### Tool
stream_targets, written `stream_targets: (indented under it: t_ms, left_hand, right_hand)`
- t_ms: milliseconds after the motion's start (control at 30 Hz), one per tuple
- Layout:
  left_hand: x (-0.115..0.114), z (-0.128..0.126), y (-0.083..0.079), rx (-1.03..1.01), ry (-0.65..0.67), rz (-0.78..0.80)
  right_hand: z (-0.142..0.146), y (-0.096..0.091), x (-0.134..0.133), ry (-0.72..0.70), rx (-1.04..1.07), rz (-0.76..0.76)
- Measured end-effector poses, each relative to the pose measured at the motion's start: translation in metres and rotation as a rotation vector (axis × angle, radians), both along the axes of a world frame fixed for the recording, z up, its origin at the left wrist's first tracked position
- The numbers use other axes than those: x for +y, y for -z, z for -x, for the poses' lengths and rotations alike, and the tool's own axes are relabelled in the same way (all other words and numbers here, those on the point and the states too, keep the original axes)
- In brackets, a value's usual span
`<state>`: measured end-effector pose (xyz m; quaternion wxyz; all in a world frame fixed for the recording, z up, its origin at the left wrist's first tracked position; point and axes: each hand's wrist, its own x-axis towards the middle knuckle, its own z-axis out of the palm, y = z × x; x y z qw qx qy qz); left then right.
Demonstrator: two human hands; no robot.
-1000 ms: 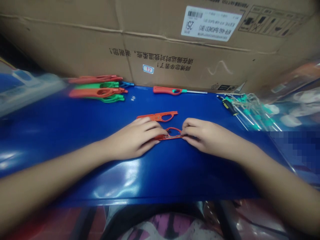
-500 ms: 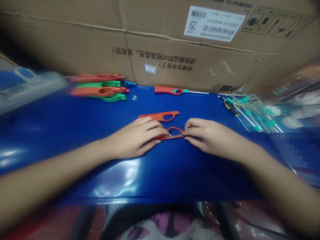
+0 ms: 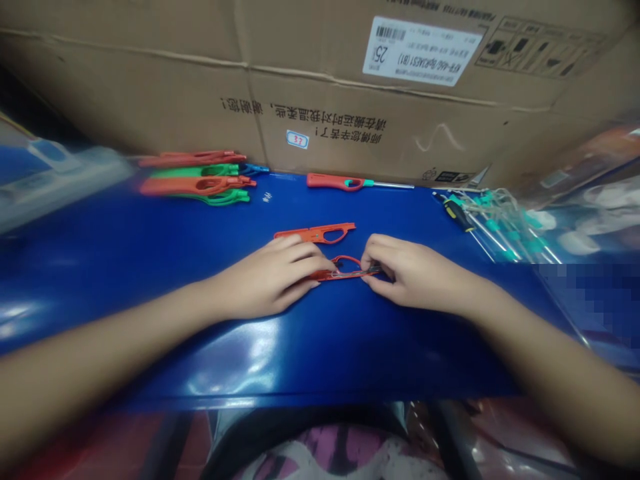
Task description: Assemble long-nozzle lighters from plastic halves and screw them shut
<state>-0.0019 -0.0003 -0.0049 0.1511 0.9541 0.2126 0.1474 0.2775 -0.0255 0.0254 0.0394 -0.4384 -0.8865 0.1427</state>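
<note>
An orange half shell of a long-nosed lighter [image 3: 345, 258] lies open on the blue table, its trigger loop showing between my hands. Thin wire runs along its inside. My left hand [image 3: 277, 273] is closed around the shell's left part and presses it, hiding most of the handle. At the other end, my right hand [image 3: 405, 270] pinches something small and dark at the shell's tip; the fingers cover most of it. Just beyond the left fingers rests a second orange half shell [image 3: 320, 233], which looks like the matching side.
An assembled red lighter [image 3: 330, 182] lies at the back before a cardboard box [image 3: 190, 87]. Orange and green shells [image 3: 200, 183] are stacked at back left, near small metal bits [image 3: 268, 197]. At right are a screwdriver [image 3: 457, 213] and several metal tubes with teal parts [image 3: 500, 240].
My right hand has shifted slightly left along the shell's tip, and a dark bit now shows between its fingers. The left hand stays in place. The view has moved slightly.
</note>
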Motion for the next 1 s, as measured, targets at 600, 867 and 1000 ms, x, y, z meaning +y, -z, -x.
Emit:
stream_targets:
  t_ms: [600, 867, 1000]
  left_hand:
    - [0.0, 0.0, 0.0, 0.015, 0.003, 0.011]
    - [0.0, 0.0, -0.001, 0.028, 0.001, 0.01]
    - [0.0, 0.0, -0.001, 0.03, 0.004, -0.009]
  right_hand:
    - [-0.005, 0.006, 0.01, -0.144, 0.136, 0.045]
    - [-0.01, 0.009, 0.016, -0.181, 0.222, 0.031]
    - [-0.01, 0.011, 0.016, -0.146, 0.207, 0.034]
